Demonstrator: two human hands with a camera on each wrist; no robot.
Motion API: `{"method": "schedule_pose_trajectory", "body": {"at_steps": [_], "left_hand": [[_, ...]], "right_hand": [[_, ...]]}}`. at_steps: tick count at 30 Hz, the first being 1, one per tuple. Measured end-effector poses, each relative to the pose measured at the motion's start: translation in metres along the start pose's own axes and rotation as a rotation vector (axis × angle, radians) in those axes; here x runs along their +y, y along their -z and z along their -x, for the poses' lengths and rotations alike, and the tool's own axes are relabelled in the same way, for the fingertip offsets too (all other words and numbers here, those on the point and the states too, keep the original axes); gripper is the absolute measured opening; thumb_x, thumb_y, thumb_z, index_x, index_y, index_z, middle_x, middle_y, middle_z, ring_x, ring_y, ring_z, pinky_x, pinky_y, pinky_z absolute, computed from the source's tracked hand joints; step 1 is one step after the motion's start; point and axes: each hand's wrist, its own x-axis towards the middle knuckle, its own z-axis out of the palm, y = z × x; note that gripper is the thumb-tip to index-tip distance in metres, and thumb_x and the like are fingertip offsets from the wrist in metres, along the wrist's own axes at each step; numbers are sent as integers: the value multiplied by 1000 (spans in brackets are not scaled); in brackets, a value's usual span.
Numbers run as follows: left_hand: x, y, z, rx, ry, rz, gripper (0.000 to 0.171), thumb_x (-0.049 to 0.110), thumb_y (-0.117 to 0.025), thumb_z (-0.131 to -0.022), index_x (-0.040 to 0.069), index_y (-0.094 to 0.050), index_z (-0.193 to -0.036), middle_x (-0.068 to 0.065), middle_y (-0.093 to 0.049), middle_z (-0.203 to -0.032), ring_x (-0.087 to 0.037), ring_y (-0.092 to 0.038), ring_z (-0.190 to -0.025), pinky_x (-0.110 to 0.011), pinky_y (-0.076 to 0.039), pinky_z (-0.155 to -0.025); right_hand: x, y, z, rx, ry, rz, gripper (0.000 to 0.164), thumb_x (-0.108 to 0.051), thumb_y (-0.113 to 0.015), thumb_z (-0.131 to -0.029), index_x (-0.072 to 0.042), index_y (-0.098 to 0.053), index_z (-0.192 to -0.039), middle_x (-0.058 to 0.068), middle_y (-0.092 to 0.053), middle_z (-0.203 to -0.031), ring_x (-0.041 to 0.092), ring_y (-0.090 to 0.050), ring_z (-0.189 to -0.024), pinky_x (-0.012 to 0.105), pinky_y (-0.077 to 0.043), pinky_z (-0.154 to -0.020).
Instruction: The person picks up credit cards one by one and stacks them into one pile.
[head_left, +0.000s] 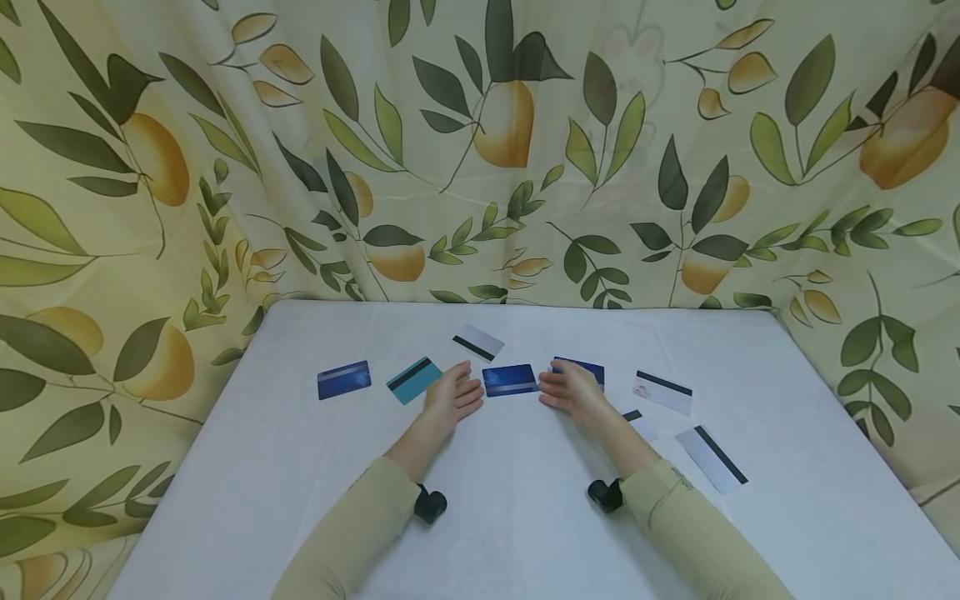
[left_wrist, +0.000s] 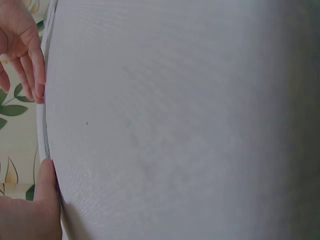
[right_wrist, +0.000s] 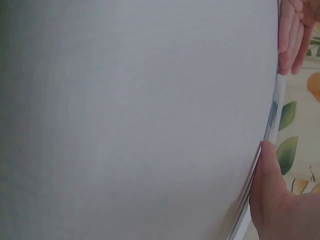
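Between the left hand (head_left: pixel 453 396) and the right hand (head_left: pixel 576 392), a blue card (head_left: pixel 510 377) lies flat, nearly level, its grey stripe along the near edge. A second blue card (head_left: pixel 591 367) is partly hidden behind the right hand. Just left of the left hand, a teal card (head_left: pixel 411 383) with a black stripe lies slanted; farther left is a third blue card (head_left: pixel 343 383), slightly tilted. A black-striped pale card (head_left: pixel 487 340) lies just beyond the left fingers. Right of the right hand are a striped white card (head_left: pixel 660 396), another white card (head_left: pixel 643 426) partly covered by the forearm, and a steeply angled white card (head_left: pixel 707 463).
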Motion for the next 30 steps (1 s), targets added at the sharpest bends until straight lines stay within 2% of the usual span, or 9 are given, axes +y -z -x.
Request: {"method": "schedule_pose_trajectory", "body": {"at_steps": [8, 18, 23, 30], "left_hand": [[-3, -2, -1, 26, 24, -1, 50, 32, -59, -87, 0, -50, -124, -23, -57, -118, -28, -60, -104, -38, -51, -86], [-1, -1, -2, 47, 89, 73, 44, 30, -59, -87, -2, -51, -117, -22, -58, -118, -28, -59, -106, -38, -51, -86], [0, -1, -3, 47, 105, 83, 42, 28, -57, -88, -2, -50, -116, -22, -57, -118, -28, -59, -107, -39, -51, -87], [2, 0, -2, 27, 130, 94, 42, 26, -56, -89, -4, -49, -117, -23, -55, -120, -29, -57, -108, -41, -49, -90]], "right_hand": [[1, -3, 0, -1, -32, -3, 48, -21, -34, -99, 0, -25, -141, 26, -41, -135, 25, -53, -113, 38, -48, -90], [0, -1, 3, -62, -38, -73, 48, -20, -35, -98, 6, -26, -138, 28, -36, -137, 26, -51, -113, 42, -44, -96], [-1, 0, 2, -78, -50, -104, 48, -20, -35, -98, 6, -26, -137, 27, -37, -135, 27, -50, -114, 42, -43, -96], [-2, 1, 2, -56, -78, -137, 47, -21, -37, -98, 4, -29, -137, 25, -43, -129, 26, -54, -110, 41, -44, -96]]}}
